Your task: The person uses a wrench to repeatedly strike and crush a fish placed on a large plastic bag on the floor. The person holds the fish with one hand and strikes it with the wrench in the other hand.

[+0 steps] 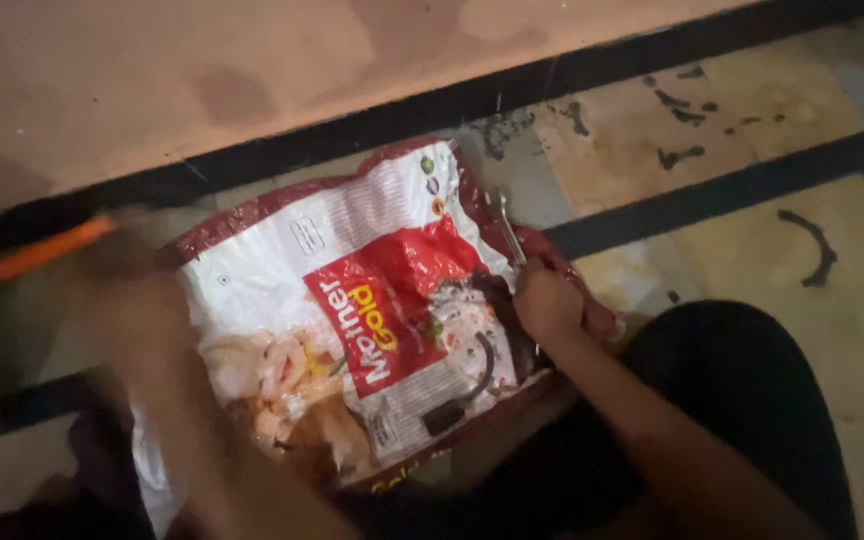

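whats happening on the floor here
A person sits on a tiled floor over a flattened red and white food sack. Their right hand grips a metal wrench at the sack's edge. The left hand is blurred over the sack's other side, near an orange handle.

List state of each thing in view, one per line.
printed sack: lying flat on the floor, crumpled, spread out.
wrench: gripped in the right hand, head pointing away over the sack.
left hand: motion-blurred, over the sack's left edge; grip unclear.
orange-handled tool: blurred, at the left, near the left hand.
dark curved part: resting on the sack.
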